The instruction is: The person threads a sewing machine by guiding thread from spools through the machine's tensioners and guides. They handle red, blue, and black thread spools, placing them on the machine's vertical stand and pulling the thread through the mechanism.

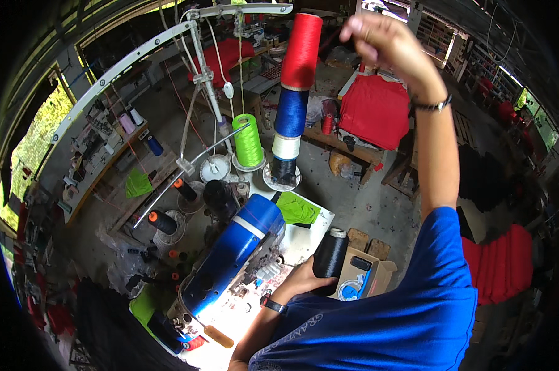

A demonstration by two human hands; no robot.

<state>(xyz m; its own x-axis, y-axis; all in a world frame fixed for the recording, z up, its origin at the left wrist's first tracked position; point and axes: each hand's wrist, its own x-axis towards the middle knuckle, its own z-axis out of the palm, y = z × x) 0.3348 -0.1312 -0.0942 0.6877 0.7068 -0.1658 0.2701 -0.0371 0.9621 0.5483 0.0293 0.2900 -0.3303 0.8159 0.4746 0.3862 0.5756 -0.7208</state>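
My left hand (303, 277), entering from below, grips the lower side of a black thread cone (332, 252) standing beside the sewing table. Only the thumb side of that hand shows clearly; the other fingers are behind the cone. High at the upper right, my right hand (381, 38) is raised with its fingers curled in a pinch; whatever is between them is too small to make out. To its left rises a stack of thread cones: red (301, 52), blue (292, 112), white (286, 146) and black (284, 170). A lime green cone (248, 143) stands next to the stack.
A blue sewing machine (230, 256) sits on a brightly lit table. A metal thread stand (208, 93) arches above it. An open cardboard box (378, 278) holds blue items, right of the black cone. Red fabric (375, 111) is piled on a bench beyond.
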